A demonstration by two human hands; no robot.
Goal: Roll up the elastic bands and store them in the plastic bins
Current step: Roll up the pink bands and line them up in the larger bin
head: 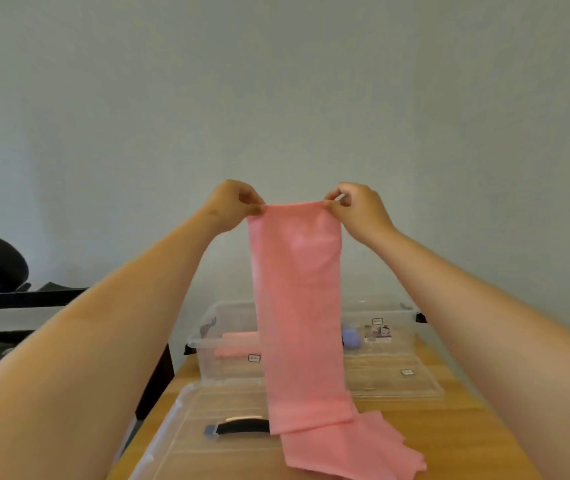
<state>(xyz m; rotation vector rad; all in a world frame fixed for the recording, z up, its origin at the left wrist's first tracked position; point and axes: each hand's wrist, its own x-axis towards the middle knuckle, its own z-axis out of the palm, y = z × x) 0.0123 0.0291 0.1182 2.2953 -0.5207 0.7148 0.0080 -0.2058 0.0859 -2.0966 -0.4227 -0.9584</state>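
Note:
A long pink elastic band (299, 306) hangs straight down in front of me, its lower end lying folded on the wooden table (467, 431). My left hand (233, 204) pinches its top left corner and my right hand (354, 206) pinches the top right corner, both raised at about the same height. Behind the band stand two clear plastic bins. The left bin (223, 344) holds a rolled pink band (238, 344). The right bin (383, 327) holds a purple roll (351, 336), partly hidden by the hanging band.
A clear lid with a black handle (242, 427) lies on the table in front of the left bin. Another clear lid (397, 379) lies before the right bin. At the far left stands a dark shelf (17, 299) with a dark rounded object on top.

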